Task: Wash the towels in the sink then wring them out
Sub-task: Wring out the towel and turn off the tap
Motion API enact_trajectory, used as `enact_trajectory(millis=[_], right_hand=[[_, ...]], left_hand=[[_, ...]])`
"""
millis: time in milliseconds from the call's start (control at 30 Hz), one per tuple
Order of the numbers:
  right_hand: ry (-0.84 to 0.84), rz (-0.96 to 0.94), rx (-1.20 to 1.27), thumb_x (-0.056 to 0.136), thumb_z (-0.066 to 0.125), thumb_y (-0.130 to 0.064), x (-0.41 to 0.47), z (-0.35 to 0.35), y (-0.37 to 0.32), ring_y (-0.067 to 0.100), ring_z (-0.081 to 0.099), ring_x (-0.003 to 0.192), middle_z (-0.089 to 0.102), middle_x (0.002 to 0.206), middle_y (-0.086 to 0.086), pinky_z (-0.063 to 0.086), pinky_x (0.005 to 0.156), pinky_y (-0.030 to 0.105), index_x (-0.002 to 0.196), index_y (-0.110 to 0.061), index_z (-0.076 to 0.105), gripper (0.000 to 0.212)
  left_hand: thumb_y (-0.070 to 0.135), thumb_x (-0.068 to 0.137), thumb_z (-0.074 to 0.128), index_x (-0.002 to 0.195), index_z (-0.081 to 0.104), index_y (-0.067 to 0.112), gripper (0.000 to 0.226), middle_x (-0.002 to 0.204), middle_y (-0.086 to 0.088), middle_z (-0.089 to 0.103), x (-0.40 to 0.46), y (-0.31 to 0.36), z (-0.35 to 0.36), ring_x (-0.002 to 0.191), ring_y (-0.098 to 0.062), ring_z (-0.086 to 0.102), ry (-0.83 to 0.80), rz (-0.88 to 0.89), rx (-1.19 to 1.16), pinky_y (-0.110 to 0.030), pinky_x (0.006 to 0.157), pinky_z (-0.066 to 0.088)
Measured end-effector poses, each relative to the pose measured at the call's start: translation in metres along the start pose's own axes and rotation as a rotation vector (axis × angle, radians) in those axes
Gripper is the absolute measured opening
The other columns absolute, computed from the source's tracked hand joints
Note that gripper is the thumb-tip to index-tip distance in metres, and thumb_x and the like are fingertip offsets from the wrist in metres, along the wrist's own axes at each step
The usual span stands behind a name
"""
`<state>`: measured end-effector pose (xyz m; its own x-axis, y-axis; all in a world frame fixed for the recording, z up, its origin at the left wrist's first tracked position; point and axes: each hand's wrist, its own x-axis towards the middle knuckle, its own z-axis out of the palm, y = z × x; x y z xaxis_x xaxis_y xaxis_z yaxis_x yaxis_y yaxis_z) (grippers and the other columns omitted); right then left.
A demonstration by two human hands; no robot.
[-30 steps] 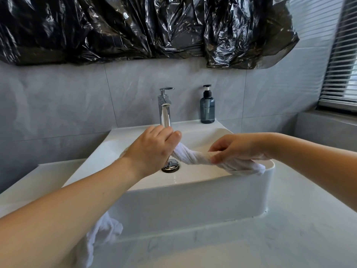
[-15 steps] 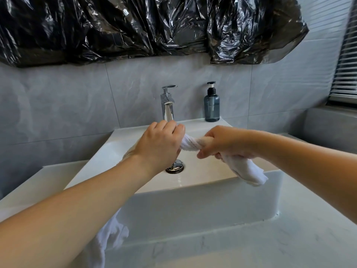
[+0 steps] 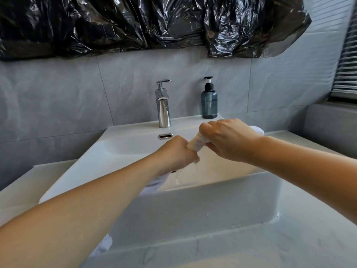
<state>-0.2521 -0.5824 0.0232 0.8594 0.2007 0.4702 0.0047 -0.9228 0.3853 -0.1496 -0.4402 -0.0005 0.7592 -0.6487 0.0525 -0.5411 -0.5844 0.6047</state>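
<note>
A white towel (image 3: 195, 145) is twisted into a tight rope over the white sink (image 3: 193, 209). My left hand (image 3: 178, 153) grips one end and my right hand (image 3: 229, 140) grips the other, fists close together. Water drips from the twist into the basin. One towel end shows behind my right wrist; another hangs under my left forearm. A second white cloth (image 3: 102, 246) hangs low at the sink's front left, mostly hidden by my left arm.
A chrome faucet (image 3: 163, 107) stands at the back of the sink, with a dark blue pump bottle (image 3: 209, 100) to its right. Black plastic sheeting (image 3: 154, 24) covers the wall above. Pale marble counter (image 3: 251, 248) surrounds the sink; window blinds are at far right.
My hands have drawn closer together and twisted the towel tighter. My right hand has risen and turned over; water now drips from the towel. The view has tilted down.
</note>
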Motion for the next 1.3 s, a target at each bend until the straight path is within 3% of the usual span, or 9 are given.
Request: enact_trajectory(millis=[133,233,367,533,700,833,1000,1167,1300], right_hand=[[-0.176,0.144,0.278,0.09,0.044,-0.065,-0.001,-0.004,-0.002,0.019,0.057,0.102,0.059,0.117,-0.007,0.047,0.081,0.035,0.127,-0.025,0.047,0.055],[-0.21,0.263,0.535,0.095,0.036,-0.059,0.001,-0.009,-0.004,0.019,0.058,0.097,0.064,0.105,-0.005,0.049,0.09,0.043,0.112,-0.026,0.061,0.044],[-0.363,0.352,0.736,0.083,0.07,-0.042,0.01,-0.026,-0.01,0.015,0.06,0.091,0.064,0.096,-0.008,0.052,0.081,0.033,0.099,-0.028,0.061,0.023],[-0.815,0.507,1.371,0.069,0.07,-0.031,0.02,-0.041,-0.015,0.019,0.055,0.067,0.058,0.074,0.003,0.047,0.063,0.03,0.094,-0.013,0.059,0.034],[-1.059,0.318,1.558,0.07,0.066,-0.033,0.034,-0.03,-0.032,0.022,0.062,0.07,0.059,0.081,0.01,0.053,0.064,0.031,0.11,-0.005,0.063,0.049],[-0.918,0.405,1.598,0.088,0.066,-0.023,0.033,-0.026,-0.051,0.01,0.043,0.045,0.045,0.06,0.0,0.035,0.04,0.018,0.087,-0.011,0.053,0.017],[-0.48,0.511,1.272,0.089,0.069,-0.024,0.023,-0.029,-0.074,0.015,0.039,0.046,0.044,0.062,0.005,0.032,0.045,0.024,0.079,-0.014,0.05,0.024],[-0.249,0.159,0.512,0.099,0.051,-0.027,0.018,-0.03,-0.093,0.03,0.053,0.078,0.06,0.09,0.008,0.029,0.06,0.032,0.078,-0.024,0.047,0.022],[-0.219,0.187,0.5,0.101,0.046,-0.031,0.018,-0.015,-0.093,0.023,0.045,0.065,0.053,0.084,0.002,0.03,0.056,0.033,0.079,-0.024,0.039,0.024]], left_hand=[[0.012,0.071,0.064,0.083,0.051,0.023,0.021,0.08,0.0,0.061,-0.005,-0.014,-0.019,0.071,-0.02,0.053,0.093,0.143,0.041,-0.032,0.059,0.037],[0.022,0.064,0.068,0.091,0.058,0.02,0.029,0.082,0.001,0.066,-0.02,-0.033,-0.041,0.072,-0.02,0.058,0.063,0.098,0.083,-0.03,0.061,0.039],[0.015,0.076,0.069,0.069,0.061,0.01,0.012,0.058,-0.005,0.062,-0.038,-0.054,-0.04,0.051,-0.021,0.055,0.029,0.03,-0.03,-0.032,0.056,0.041],[0.017,0.088,0.06,0.08,0.047,0.02,0.016,0.069,0.0,0.054,-0.038,-0.044,-0.054,0.069,-0.032,0.048,0.428,0.456,0.44,-0.035,0.055,0.032],[0.0,0.077,0.059,0.099,0.048,0.011,0.027,0.078,-0.005,0.056,-0.047,-0.037,-0.063,0.065,-0.033,0.047,0.493,0.742,0.588,-0.032,0.051,0.035],[0.003,0.069,0.071,0.098,0.054,0.011,0.034,0.076,-0.006,0.06,-0.05,-0.054,-0.072,0.063,-0.032,0.058,0.532,0.795,0.783,-0.029,0.05,0.033],[0.03,0.091,0.055,0.083,0.047,0.023,0.012,0.075,0.006,0.047,-0.043,-0.035,-0.065,0.076,-0.026,0.049,0.352,0.406,0.679,-0.033,0.061,0.033],[0.012,0.081,0.068,0.071,0.056,0.016,0.017,0.063,-0.003,0.054,-0.031,-0.034,-0.071,0.059,-0.016,0.048,-0.163,0.202,0.35,-0.025,0.055,0.038],[-0.002,0.086,0.064,0.085,0.054,0.009,0.015,0.05,0.0,0.04,-0.033,-0.039,-0.074,0.04,-0.012,0.033,-0.476,-0.031,0.009,-0.019,0.042,0.03]])
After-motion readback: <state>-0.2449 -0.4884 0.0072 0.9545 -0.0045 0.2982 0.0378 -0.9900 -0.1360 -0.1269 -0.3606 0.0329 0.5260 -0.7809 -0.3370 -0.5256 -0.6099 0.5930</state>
